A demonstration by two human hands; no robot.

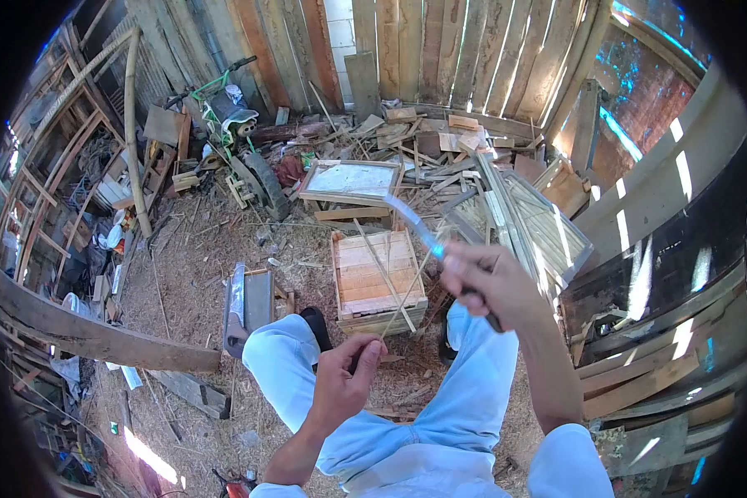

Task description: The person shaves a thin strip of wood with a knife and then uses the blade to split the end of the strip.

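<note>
My right hand [485,282] is raised over my right knee, closed around the dark handle of a knife [410,219]. The knife's curved blade points up and to the left. Between my legs, my left hand [346,380] pinches a thin wooden strip [400,311], which slants up toward the right hand. Below the blade stands a wooden box [377,264] with a slatted top. Another thin stick [383,270] lies diagonally across it. The left hand's grip hides the strip's lower end.
By my left knee is a handsaw [236,311] beside a dark panel [260,300]. A framed board [350,179] and a heap of scrap wood [427,145] lie ahead. A bicycle-like frame with a tyre [261,184] stands left of them. A curved beam [100,332] crosses the left side.
</note>
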